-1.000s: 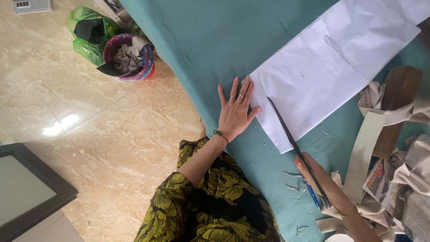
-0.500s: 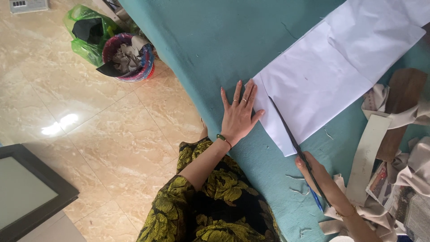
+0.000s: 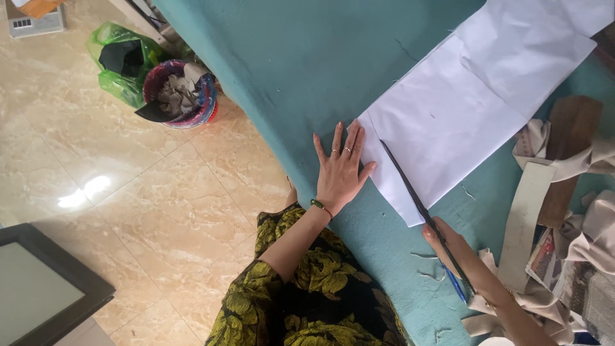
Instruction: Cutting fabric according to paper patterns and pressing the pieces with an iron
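White paper point(image 3: 474, 109) lies flat on the teal surface point(image 3: 307, 70), its near edge under my dark straight ruler point(image 3: 410, 192). My right hand point(image 3: 458, 253) grips the ruler's near end, fingers closed round it with a blue pen point(image 3: 453, 283). My left hand point(image 3: 339, 170) rests spread open, fingers point(image 3: 357, 136) touching the paper's corner.

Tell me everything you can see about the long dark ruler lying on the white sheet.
The ruler is a thin, straight, dark strip, material unclear. It lies flat and slanted across the near corner of the white sheet on the teal cloth. Its lower end runs under the right hand, which also holds a blue pen. The left hand lies flat beside it, apart.
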